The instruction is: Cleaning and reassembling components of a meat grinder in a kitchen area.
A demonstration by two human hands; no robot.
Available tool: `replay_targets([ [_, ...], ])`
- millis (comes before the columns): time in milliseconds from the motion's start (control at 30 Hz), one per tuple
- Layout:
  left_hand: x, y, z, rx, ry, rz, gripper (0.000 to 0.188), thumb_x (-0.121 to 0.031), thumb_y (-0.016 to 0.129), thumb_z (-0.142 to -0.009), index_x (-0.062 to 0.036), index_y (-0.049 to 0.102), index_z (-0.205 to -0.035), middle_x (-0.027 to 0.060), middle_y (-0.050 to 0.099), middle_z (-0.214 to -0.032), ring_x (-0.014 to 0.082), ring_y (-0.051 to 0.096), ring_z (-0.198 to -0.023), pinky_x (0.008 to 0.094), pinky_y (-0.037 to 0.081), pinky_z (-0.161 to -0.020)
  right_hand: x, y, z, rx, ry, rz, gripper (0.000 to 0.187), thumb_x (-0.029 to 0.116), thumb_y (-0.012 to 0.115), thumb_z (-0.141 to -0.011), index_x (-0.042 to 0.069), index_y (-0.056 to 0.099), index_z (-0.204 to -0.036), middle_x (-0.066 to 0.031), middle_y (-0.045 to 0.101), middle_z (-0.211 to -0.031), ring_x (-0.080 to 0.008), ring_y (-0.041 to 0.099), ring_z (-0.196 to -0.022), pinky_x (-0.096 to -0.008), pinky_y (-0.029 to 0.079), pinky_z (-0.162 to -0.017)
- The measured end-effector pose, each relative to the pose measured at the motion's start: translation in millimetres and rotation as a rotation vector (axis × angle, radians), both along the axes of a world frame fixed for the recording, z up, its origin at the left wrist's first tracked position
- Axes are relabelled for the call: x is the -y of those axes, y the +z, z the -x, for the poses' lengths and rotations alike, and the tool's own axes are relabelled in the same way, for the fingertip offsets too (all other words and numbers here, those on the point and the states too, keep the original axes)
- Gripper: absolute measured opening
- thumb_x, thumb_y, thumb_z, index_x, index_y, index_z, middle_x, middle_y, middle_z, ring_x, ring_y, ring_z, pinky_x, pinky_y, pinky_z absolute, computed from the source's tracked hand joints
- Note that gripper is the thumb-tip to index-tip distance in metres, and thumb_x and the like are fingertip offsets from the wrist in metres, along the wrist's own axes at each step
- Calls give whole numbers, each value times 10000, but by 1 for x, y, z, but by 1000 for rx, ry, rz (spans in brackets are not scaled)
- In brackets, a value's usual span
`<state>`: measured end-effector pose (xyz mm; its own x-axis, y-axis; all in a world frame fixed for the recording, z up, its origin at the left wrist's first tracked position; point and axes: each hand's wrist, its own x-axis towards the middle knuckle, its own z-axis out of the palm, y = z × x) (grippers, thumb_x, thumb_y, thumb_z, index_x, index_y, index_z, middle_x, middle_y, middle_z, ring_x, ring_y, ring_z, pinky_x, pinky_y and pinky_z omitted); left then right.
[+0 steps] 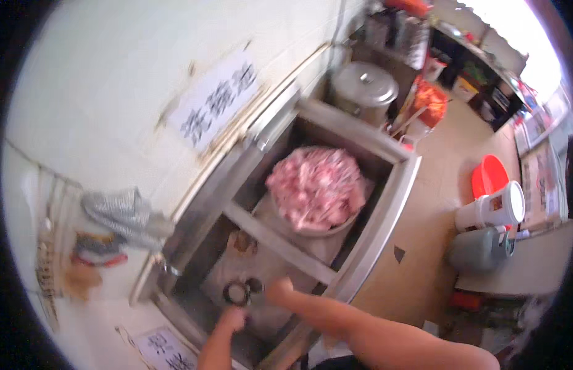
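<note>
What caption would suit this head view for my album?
Both hands, left hand and right hand, reach into a steel double sink beside a big bowl of pink raw meat.

Daylight floods in from upper right, blown out to white there. White wall [113, 80] bright, slightly washed. Sink basins [336, 139] darker, in shade. Whole frame soft, motion-smeared; both hands blurred. Strong fisheye bending of straight edges; black vignette rings corners. Colours muted, fine detail lost.
</note>
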<state>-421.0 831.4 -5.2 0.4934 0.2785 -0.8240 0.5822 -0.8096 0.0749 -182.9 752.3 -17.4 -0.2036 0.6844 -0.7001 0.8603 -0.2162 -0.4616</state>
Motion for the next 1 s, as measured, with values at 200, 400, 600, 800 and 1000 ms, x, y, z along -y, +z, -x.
replay_targets([
  [200,9,185,-49,620,610,-99,361,-191,640,-858,-125,719,-1204,154,702,-1210,323,644,-1167,450,511,-1002,-3,189,-85,-575,-111,-571,322,224,556,-978,61,635,-1244,-197,710,-1029,-380,684,-987,-492,530,-836],
  [400,35,303,-64,677,689,-495,551,-339,625,-971,-95,510,-1451,184,576,-1401,328,536,-1295,430,377,-1127,-11,285,-113,-1347,-456,-401,341,286,497,-1066,52,654,-1259,-77,699,-991,-216,680,-935,-384,542,-836],
  [600,-4,139,-6,-246,1146,252,429,-333,539,-1035,-66,601,-1366,140,626,-1326,290,623,-1149,438,514,-941,84,56,-26,-467,-203,-424,318,269,573,-969,71,698,-1184,-144,744,-1026,-356,709,-876,-473,569,-790],
  [800,-5,98,-14,835,1093,152,352,-228,598,-982,-3,658,-1246,141,694,-1140,323,653,-1003,422,538,-894,376,92,-132,-159,-1121,-425,401,303,601,-959,92,652,-1296,-172,675,-1235,-362,644,-1115,-442,515,-950],
  [1000,70,205,-191,758,1801,1265,397,-197,589,-976,21,602,-1307,151,683,-1220,349,647,-1114,460,530,-950,622,71,-48,76,-2174,-320,401,225,512,-918,58,667,-1249,-182,706,-1156,-300,677,-1074,-397,522,-949],
])
